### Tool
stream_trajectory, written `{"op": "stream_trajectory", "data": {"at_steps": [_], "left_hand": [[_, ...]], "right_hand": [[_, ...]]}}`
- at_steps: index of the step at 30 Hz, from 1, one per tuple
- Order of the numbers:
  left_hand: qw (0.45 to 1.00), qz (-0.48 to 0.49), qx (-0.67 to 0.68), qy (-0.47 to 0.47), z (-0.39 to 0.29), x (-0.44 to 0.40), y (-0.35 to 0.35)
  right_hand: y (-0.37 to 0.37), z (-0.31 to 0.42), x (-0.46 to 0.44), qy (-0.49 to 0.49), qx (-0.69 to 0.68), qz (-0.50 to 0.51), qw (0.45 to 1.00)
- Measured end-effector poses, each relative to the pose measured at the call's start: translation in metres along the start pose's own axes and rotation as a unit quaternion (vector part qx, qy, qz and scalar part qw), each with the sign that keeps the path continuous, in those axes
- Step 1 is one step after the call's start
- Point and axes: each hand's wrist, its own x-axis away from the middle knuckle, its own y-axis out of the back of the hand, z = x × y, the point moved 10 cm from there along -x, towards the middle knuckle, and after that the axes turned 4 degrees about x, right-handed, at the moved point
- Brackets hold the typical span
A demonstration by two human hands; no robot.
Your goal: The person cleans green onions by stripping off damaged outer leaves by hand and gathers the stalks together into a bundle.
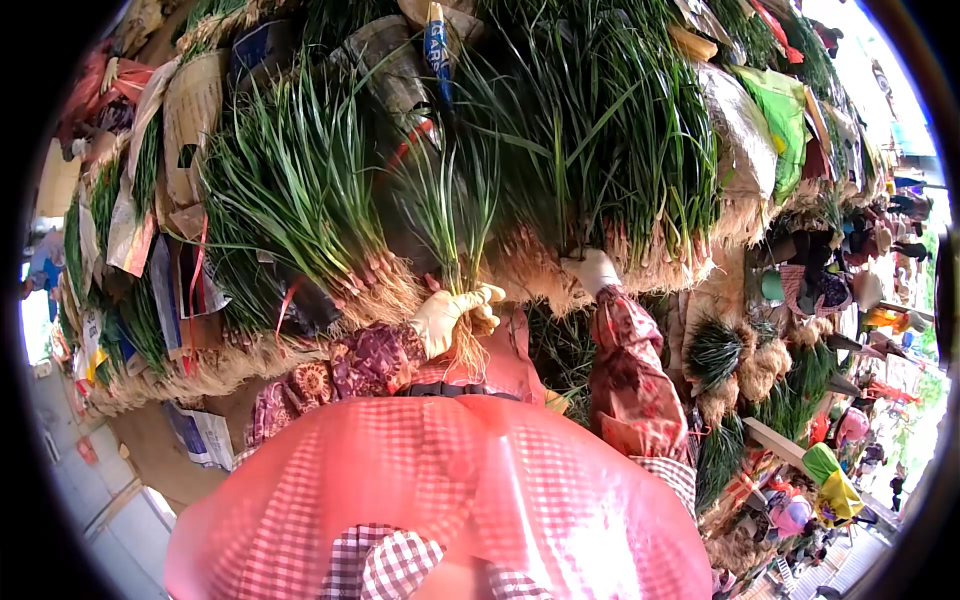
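My left hand (440,322), in a pale glove, is closed around the base of a small bunch of long-leaved green seedlings (455,215). Their leaves point away from me and the thin roots hang below my fingers. My right hand (592,270), in a whitish glove, reaches to the root end of a large heap of similar seedlings (640,150). Its fingers are hidden among the plants, so their grip does not show. Left of my left hand lies another thick bundle of seedlings (300,180), with pinkish bases and straw-coloured roots.
Paper and plastic sacks (735,130) stand among the plants ahead. A blue packet (437,50) sticks up near the middle. A red translucent apron (430,470) covers my front. On the right are bundled plants (715,355) and other people (825,275) farther off.
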Motion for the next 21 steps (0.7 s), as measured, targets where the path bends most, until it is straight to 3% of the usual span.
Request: {"op": "stream_trajectory", "data": {"at_steps": [4, 5, 7, 9, 11, 13, 15, 16, 17, 19, 20, 21], "left_hand": [[1.000, 0.000, -0.018, -0.009, -0.010, 0.009, -0.003], [1.000, 0.005, -0.024, -0.010, -0.009, 0.011, -0.005], [0.999, 0.022, -0.039, 0.000, -0.001, 0.006, -0.008], [0.996, 0.030, -0.080, -0.004, 0.000, 0.001, -0.030], [0.967, -0.074, -0.244, -0.011, 0.016, -0.022, -0.007], [0.941, -0.055, -0.331, 0.056, 0.017, -0.009, -0.030], [0.998, 0.042, -0.040, 0.017, 0.028, -0.014, -0.043], [0.997, 0.023, -0.061, 0.034, 0.030, -0.010, -0.034], [0.998, 0.021, -0.042, 0.032, 0.023, -0.001, -0.041], [0.999, 0.024, -0.007, 0.032, 0.017, 0.009, -0.053], [0.996, 0.020, -0.024, 0.084, 0.023, 0.009, -0.045], [0.998, 0.009, -0.034, 0.060, 0.027, 0.000, -0.035]], "right_hand": [[0.028, -0.031, 0.006, 0.019, -0.237, -0.042, 0.970], [0.045, -0.029, 0.023, 0.078, -0.330, -0.045, 0.940], [0.051, -0.028, 0.048, 0.068, -0.458, 0.006, 0.887], [0.040, 0.000, 0.061, 0.102, -0.521, 0.047, 0.846], [0.021, 0.032, 0.072, 0.121, -0.514, 0.061, 0.847], [-0.009, 0.058, 0.069, 0.187, -0.481, 0.081, 0.853], [-0.021, 0.068, 0.076, 0.165, -0.476, 0.097, 0.859], [-0.013, 0.073, 0.085, 0.190, -0.506, 0.101, 0.835], [-0.009, 0.088, 0.094, 0.208, -0.576, 0.141, 0.778], [-0.018, 0.081, 0.093, 0.156, -0.615, 0.172, 0.754], [-0.025, 0.076, 0.092, 0.119, -0.628, 0.170, 0.750], [-0.033, 0.078, 0.096, 0.084, -0.638, 0.169, 0.746]]}}
